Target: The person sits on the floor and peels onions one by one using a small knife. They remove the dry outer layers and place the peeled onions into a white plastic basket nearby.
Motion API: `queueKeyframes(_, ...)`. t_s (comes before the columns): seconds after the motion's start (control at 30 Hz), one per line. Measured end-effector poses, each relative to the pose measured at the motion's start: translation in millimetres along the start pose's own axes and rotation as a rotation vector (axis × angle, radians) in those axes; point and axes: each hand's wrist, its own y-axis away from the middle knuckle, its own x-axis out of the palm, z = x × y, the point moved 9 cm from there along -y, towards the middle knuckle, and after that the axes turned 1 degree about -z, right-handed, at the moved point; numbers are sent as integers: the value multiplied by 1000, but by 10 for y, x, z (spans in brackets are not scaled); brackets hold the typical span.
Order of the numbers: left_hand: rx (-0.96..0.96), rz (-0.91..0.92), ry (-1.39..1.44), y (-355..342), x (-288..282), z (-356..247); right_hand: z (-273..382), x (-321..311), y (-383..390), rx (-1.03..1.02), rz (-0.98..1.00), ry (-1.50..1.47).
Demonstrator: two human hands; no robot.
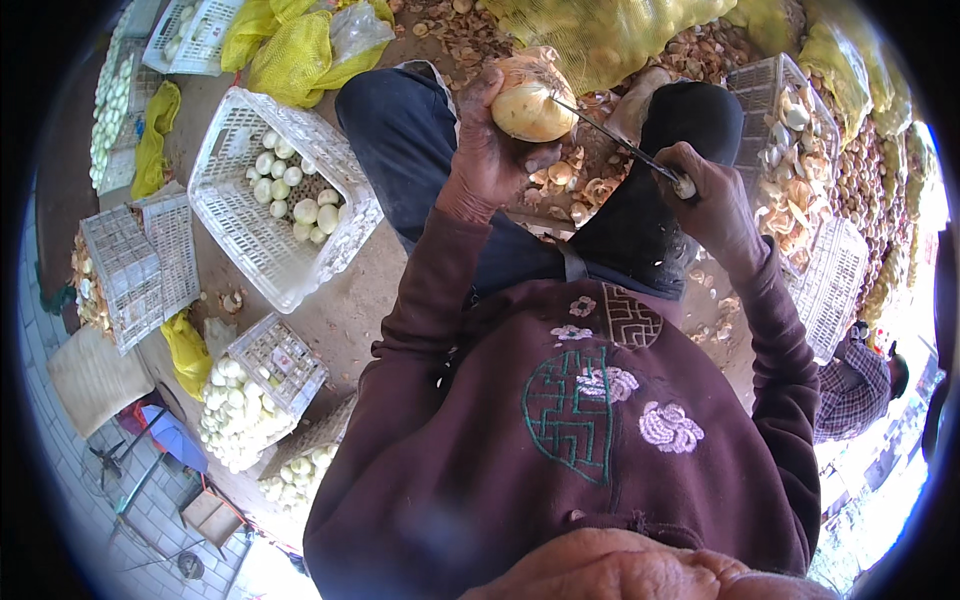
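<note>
Yellow onion point(533, 112) in left hand point(485, 150), above gap between knees; fingers wrap its left side and underside; right hand point(708, 195) wrapped round handle of thin knife point(618, 138), tip at onion's upper right, seems touching; onion likely firm, moderately heavy, papery skin prone to slide, so best cupped low, away from blade; loose skins point(598, 190) on ground below, yellow net sack point(600, 35) beyond, white plastic crate point(243, 235) with peeled onions point(292, 176) at left
</note>
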Motion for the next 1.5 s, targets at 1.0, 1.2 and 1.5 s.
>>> queueKeyframes(1.0,-4,56,-219,110,231,122,39,-204,134,-131,-51,204)
queueKeyframes(1.2,-274,178,-1,217,454,316,-60,-204,60,-249,-43,178)
queueKeyframes(1.5,56,-143,-496,311,390,284,-235,-49,355,-205,-195,133)
